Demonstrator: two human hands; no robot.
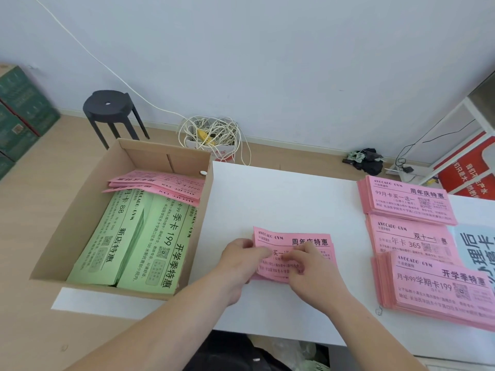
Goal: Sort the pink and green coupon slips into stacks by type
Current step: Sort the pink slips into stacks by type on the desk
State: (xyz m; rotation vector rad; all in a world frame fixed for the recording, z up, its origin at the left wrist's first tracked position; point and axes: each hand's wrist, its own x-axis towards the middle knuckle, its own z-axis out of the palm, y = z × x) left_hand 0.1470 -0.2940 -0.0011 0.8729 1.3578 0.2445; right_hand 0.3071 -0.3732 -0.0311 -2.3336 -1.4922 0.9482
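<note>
Nearby, pink stacks (407,202) flank hands (281,263); cardboard box (80,210) leftward.

The counter (281,199) lay bare between the box (206,199) on the left and 3 pink stacks (409,202) along the right edge, giving open passage toward the far side. Both hands (278,266) and a small pink pile (316,245) filled the middle near the front. The box wall stood above the counter, blocking a low sideways reach; inside, slips (150,234) covered its floor.
</note>
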